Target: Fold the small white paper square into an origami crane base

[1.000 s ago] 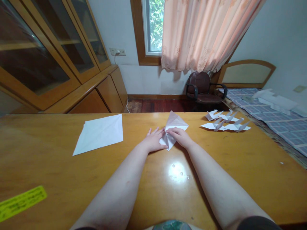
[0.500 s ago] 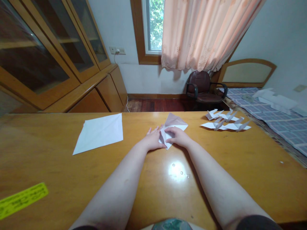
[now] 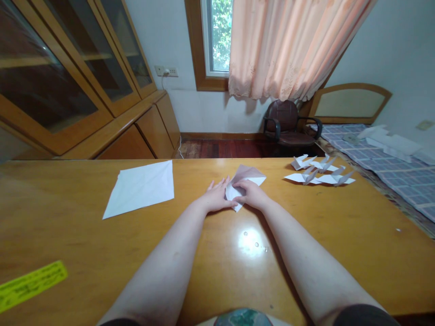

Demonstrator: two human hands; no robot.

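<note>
- Our left hand (image 3: 217, 198) is spread flat at the folded paper's (image 3: 245, 173) left edge, probably bracing it on the table (image 3: 136, 258)
- Right hand (image 3: 254, 194) curls over it; pinching? We can't say
- 4 cranes (image 3: 310, 176) farther right, likely out of our way

A brown armchair (image 3: 282, 117) sits below a peach curtain (image 3: 288, 50), between a glass-fronted cabinet (image 3: 108, 108) and a plaid-covered bed (image 3: 384, 163).

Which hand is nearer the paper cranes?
Right. The right hand is on the folded paper, to the left of the paper cranes; the left hand is farther left, at the folded paper's left side.
</note>
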